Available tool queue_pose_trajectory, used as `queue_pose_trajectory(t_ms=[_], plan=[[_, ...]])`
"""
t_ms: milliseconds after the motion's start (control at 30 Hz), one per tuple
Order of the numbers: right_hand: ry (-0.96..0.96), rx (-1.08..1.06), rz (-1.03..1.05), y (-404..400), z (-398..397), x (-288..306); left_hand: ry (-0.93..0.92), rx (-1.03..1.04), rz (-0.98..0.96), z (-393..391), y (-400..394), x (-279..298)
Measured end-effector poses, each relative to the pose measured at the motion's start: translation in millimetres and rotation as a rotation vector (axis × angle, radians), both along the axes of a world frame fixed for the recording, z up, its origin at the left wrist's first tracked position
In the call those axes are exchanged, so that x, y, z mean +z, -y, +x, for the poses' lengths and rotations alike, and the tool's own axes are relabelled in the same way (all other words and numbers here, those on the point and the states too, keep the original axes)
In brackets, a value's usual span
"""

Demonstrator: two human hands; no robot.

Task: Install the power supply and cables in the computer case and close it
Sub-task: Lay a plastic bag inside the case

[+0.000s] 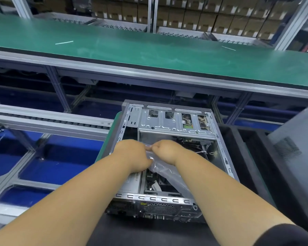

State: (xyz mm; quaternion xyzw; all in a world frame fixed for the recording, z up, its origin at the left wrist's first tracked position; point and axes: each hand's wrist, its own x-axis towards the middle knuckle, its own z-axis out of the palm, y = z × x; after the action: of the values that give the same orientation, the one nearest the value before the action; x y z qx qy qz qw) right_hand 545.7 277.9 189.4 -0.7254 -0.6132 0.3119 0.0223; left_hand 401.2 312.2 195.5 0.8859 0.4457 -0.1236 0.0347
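Note:
An open grey computer case lies on its side in front of me, with its drive cage at the far end and the rear ports near me. My left hand and my right hand meet over the middle of the case. Both pinch the top of a clear plastic bag that hangs down into the case over the motherboard. What the bag holds is hidden. Thin cables run along the case's right inner side.
A grey side panel leans at the right on a black foam tray. A green conveyor belt runs across beyond the case. Roller rails and blue bins lie to the left. Stacked cartons line the back.

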Motion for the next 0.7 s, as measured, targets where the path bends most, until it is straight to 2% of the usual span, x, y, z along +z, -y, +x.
queue_pose_trajectory(t_ms=[67, 100, 133, 267, 333, 467, 633, 700], plan=[[-0.273, -0.19, 0.052, -3, 5, -5, 0.018, 0.011, 0.002, -1, -1, -1], [-0.347, -0.261, 0.084, -4, 9, -8, 0.033, 0.011, 0.01, -2, -1, -2], [-0.341, -0.301, 0.1, -6, 13, -12, 0.047, 0.009, 0.022, -2, -1, -4], [-0.03, -0.339, -0.023, -16, 23, -27, 0.105, 0.013, 0.052, -3, 1, -11], [-0.013, -0.318, -0.026, -16, 22, -30, 0.119, 0.032, 0.052, -4, 1, -14], [-0.031, -0.338, 0.118, -9, 22, -34, 0.106, 0.035, 0.054, -4, 1, -19], [0.086, -0.431, 0.236, -6, 14, -38, 0.313, 0.013, 0.103, -3, 3, -20], [0.141, -0.472, 0.254, -7, 13, -38, 0.336, 0.048, 0.09, -4, 4, -19]])
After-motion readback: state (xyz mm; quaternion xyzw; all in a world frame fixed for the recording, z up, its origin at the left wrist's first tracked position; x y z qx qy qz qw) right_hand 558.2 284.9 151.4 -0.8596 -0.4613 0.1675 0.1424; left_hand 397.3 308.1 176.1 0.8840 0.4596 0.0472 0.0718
